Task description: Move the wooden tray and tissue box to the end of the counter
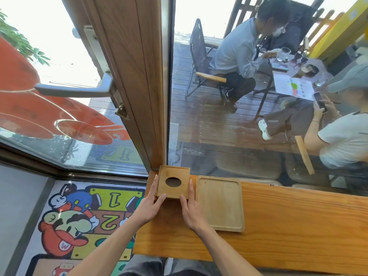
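A wooden tissue box (173, 174) with an oval hole in its lid stands at the far left end of the wooden counter (288, 220), against the window frame. My left hand (151, 206) lies against its left side and front corner. On the box's right side rests my right hand (191, 208), fingers stretched along the wall. Both hands clasp the box between them. Just right of the box lies the flat wooden tray (221, 204), pale, with a raised rim, apart from my right hand by a narrow gap.
A wooden door frame (139, 86) with a metal handle (79, 89) rises behind the box. Glass panes line the counter's far edge; people sit at a table outside. A cartoon floor mat (83, 220) lies below the counter's left end.
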